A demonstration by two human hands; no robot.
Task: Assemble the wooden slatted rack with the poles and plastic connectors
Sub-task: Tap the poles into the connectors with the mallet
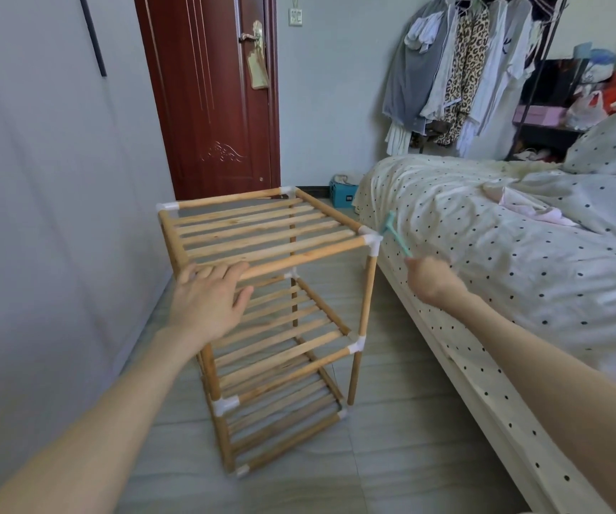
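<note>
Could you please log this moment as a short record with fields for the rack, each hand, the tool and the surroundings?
rack: upright on the floor, three slatted tiers, white connectors at the corners
left hand: flat, fingers straight, resting on the top front pole
right hand: grips a mallet
mallet: teal, head beside the top right connector
bed: right of the rack

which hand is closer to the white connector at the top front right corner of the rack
Right. The right hand, holding a small teal hammer, sits just beside the connector toward the bed. The left hand rests on the top front pole near the opposite end.
</note>
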